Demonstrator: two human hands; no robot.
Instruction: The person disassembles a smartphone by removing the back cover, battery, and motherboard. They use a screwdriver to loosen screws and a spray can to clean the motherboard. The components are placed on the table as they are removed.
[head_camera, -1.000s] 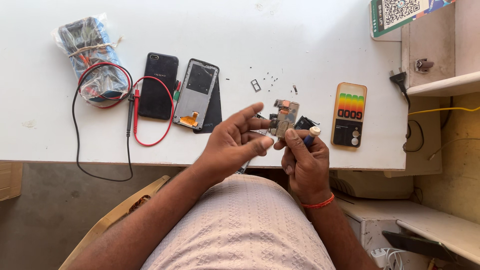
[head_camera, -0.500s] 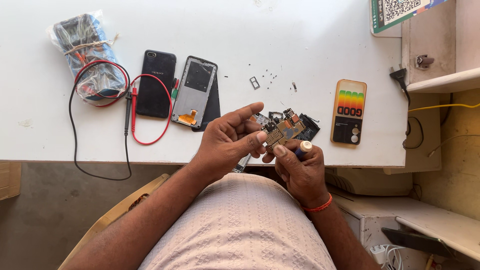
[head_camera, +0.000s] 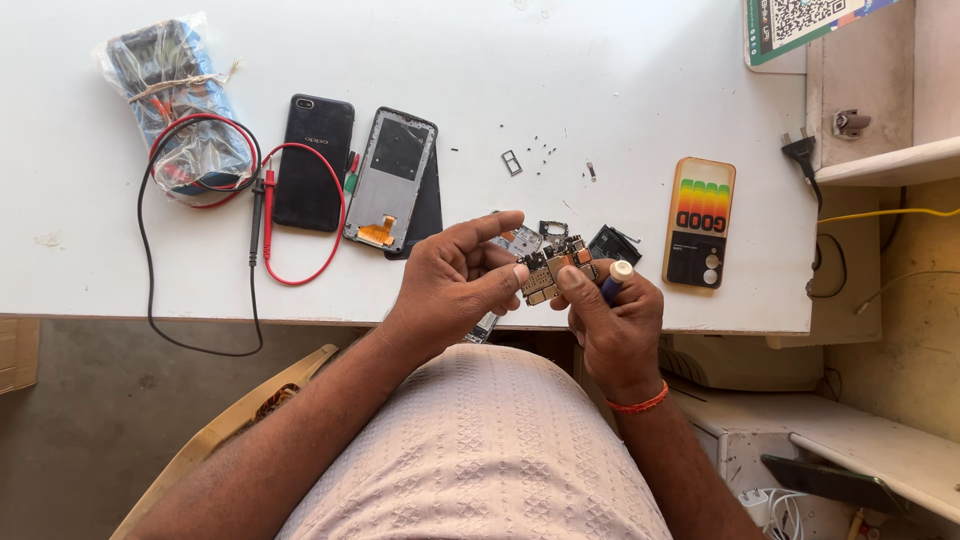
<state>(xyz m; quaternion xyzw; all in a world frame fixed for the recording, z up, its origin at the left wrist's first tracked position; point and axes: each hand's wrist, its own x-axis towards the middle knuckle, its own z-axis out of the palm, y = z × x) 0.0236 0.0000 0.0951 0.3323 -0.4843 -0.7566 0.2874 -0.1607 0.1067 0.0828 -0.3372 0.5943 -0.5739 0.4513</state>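
A small phone circuit board (head_camera: 553, 266) is pinched between my left hand (head_camera: 455, 280) and my right hand (head_camera: 612, 320), just above the near edge of the white table (head_camera: 620, 90). My left thumb and forefinger grip the board's left end. My right thumb presses its right end, and the same fist holds a small blue tool with a white cap (head_camera: 615, 277). More dark phone parts (head_camera: 612, 243) lie on the table right behind my hands.
A black phone back cover (head_camera: 313, 162) and an opened phone frame (head_camera: 393, 180) lie left of my hands. A bagged multimeter (head_camera: 180, 105) with red and black leads sits far left. Several tiny screws (head_camera: 540, 155) and a colourful phone case (head_camera: 700, 222) lie nearby.
Both hands have drawn slightly nearer to me with the board. The board now lies flatter between my fingertips than a second ago.
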